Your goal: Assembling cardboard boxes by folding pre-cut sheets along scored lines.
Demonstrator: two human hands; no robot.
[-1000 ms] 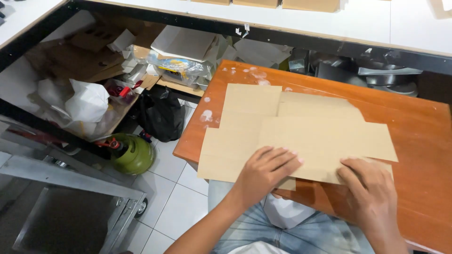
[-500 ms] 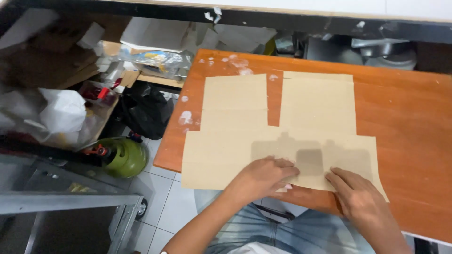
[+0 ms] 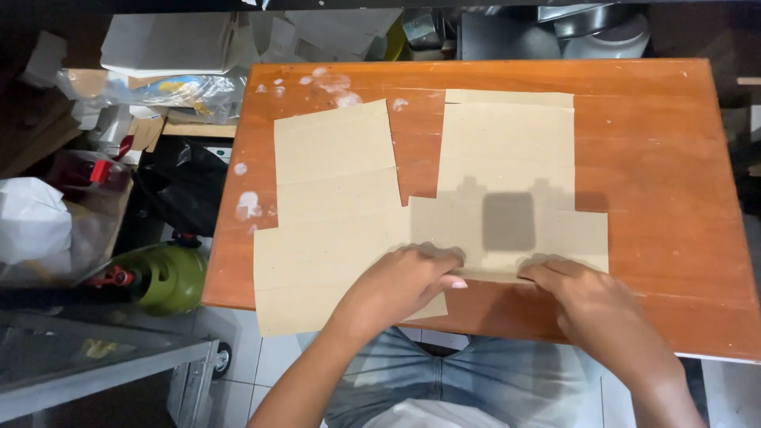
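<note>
On the floor to the left of the wooden table (image 3: 674, 198) there's real clutter: a green gas cylinder (image 3: 162, 277), a black bag (image 3: 178, 194), a white bag (image 3: 32, 222) and a heap of cardboard scraps and plastic wrap (image 3: 166, 87), while metal pans (image 3: 602, 28) sit beyond the far edge. Nothing blocks the tabletop itself. The flat cardboard blank (image 3: 341, 230) lies spread across the table, long axis running left to right along the near edge, two tall panels pointing away from the person (a slit between them). Left hand (image 3: 400, 285) presses flat on the near flap, fingers curled over its edge; right hand (image 3: 590, 305) pinches the same flap just beside it.
</note>
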